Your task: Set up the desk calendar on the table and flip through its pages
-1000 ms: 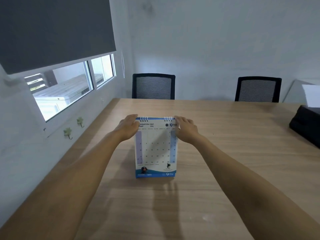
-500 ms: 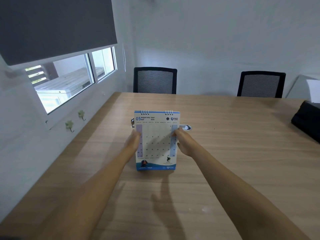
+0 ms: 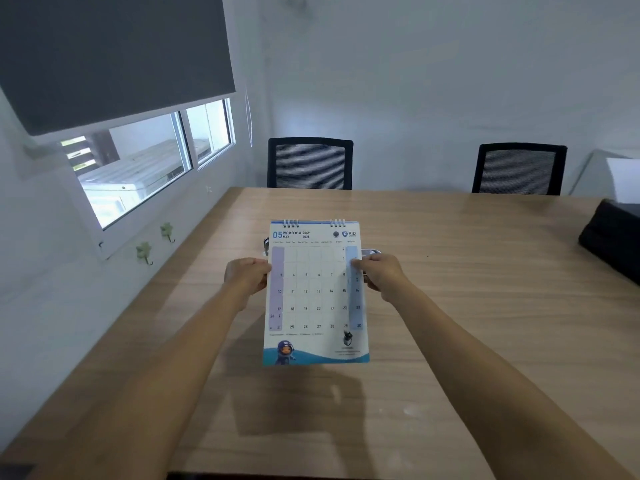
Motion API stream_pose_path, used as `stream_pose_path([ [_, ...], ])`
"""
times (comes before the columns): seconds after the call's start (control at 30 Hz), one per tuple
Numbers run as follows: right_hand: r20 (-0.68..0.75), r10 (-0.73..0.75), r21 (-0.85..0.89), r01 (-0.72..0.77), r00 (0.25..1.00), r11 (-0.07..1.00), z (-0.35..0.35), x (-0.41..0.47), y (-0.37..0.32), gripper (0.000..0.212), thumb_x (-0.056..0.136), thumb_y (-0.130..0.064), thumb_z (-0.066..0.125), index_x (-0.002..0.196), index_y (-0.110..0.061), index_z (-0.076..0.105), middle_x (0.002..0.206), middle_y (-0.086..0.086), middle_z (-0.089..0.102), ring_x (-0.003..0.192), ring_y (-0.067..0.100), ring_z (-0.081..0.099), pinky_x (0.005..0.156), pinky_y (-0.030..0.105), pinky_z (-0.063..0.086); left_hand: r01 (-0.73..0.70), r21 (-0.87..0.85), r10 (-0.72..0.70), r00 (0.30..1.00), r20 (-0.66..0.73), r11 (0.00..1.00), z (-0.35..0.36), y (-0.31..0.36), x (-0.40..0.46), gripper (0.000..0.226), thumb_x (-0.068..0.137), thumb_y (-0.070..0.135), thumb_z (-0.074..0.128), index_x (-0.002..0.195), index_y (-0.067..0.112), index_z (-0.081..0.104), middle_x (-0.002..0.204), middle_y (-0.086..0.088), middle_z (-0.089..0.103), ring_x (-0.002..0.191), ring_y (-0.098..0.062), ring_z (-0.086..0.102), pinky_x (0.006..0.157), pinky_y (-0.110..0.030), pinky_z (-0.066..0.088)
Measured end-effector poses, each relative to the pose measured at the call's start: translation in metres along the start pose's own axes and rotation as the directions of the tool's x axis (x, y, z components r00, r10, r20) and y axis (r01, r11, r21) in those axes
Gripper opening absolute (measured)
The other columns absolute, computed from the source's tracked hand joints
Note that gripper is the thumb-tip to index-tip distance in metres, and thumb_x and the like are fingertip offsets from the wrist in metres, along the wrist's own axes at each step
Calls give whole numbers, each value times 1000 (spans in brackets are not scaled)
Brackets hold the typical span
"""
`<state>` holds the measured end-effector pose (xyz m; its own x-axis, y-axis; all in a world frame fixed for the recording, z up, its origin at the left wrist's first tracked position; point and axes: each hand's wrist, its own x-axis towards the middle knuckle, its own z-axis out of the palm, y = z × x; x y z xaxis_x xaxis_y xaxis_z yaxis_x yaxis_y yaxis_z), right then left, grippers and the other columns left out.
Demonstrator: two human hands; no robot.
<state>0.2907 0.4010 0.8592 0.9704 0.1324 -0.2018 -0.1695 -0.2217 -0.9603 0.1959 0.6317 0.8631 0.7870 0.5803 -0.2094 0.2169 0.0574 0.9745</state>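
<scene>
A spiral-bound desk calendar shows its May page, white with a blue wave along the bottom edge. It is lifted off the wooden table, its shadow falling on the wood below. My left hand grips its left edge and my right hand grips its right edge, both at mid height. The page faces me, nearly upright.
A small shiny object pokes out from behind the calendar on the table. A black bag lies at the table's right edge. Two black mesh chairs stand at the far side. A window and wall run along the left.
My hands slid from the calendar's top corners down to its side edges. The calendar then rose off the table and came closer to me.
</scene>
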Motion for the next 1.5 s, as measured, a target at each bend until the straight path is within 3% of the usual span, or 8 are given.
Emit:
stream_pose_path([
  [0.2, 115, 57, 135, -72, 992, 988, -9, -7, -12, 21, 83, -9, 69, 66, -11, 57, 65, 6, 60, 50, 15, 48, 51, 23, 38, 86, -119, -77, 994, 78, 989, -6, 9, -4, 2, 81, 1, 63, 83, 0, 63, 78, -13, 70, 56, -15, 67, 51, -24, 55],
  [0.43, 253, 95, 291, -169, 963, 942, -17, -18, -43, 19, 92, -18, 56, 78, -6, 57, 53, 2, 56, 34, 9, 43, 42, 20, 42, 114, -182, -63, 963, 262, 977, -14, 45, -9, 16, 86, 11, 55, 72, 5, 58, 44, 0, 65, 38, -12, 62, 38, -18, 48],
  [0.53, 292, 38, 463, -176, 956, 869, -14, -18, -62, 23, 96, -23, 44, 85, -9, 57, 65, 5, 63, 57, 16, 58, 59, 25, 46, 77, -299, 11, 960, 281, 951, -15, 68, -8, 14, 91, 12, 51, 79, 9, 59, 49, 3, 69, 46, -7, 66, 44, -17, 52],
  [0.63, 315, -67, 554, -126, 947, 823, -9, -13, -80, 25, 98, -25, 39, 95, -12, 60, 93, 3, 71, 88, 21, 66, 82, 35, 54, 38, -355, 69, 956, 286, 934, -11, 83, 0, 14, 91, 9, 49, 91, 7, 63, 86, -7, 72, 75, -18, 70, 64, -26, 59],
  [0.8, 200, -227, -58, 243, 953, 968, 6, -5, -84, 40, 98, -30, 41, 136, -19, 46, 144, 4, 45, 114, 19, 45, 96, 36, 41, -326, 265, 271, 936, 223, 908, 9, 81, 22, 42, 86, 9, 50, 127, 18, 58, 125, -8, 58, 95, -19, 59, 76, -30, 51],
  [1.0, 216, -236, -725, 317, 948, 611, 27, 13, -55, 57, 98, -46, 18, 152, -31, 6, 162, -10, 2, 148, 34, -11, 113, 63, -7, -453, 684, 312, 891, 330, 571, 20, 59, 41, 66, 82, 8, 50, 145, 19, 34, 151, -5, 37, 136, -30, 34, 111, -35, 32],
  [1.27, 192, -366, -872, 329, 911, 362, 29, 24, -25, 63, 95, -53, 5, 151, -29, -9, 162, -8, -10, 143, 28, -30, 104, 59, -27, -526, 736, 391, 841, 375, 425, 23, 43, 44, 69, 86, 24, 54, 148, 16, 24, 154, -3, 29, 140, -27, 23, 113, -39, 24],
  [1.5, 137, -514, -846, 370, 847, 384, 33, 8, 46, 64, 96, -53, 8, 140, -27, -30, 147, -9, -38, 138, 15, -34, 110, 50, -24, -444, 811, 502, 836, 223, 380, 16, -30, 39, 82, 90, 61, 27, 149, 20, -11, 160, -1, -14, 147, -21, -7, 120, -42, 6],
])
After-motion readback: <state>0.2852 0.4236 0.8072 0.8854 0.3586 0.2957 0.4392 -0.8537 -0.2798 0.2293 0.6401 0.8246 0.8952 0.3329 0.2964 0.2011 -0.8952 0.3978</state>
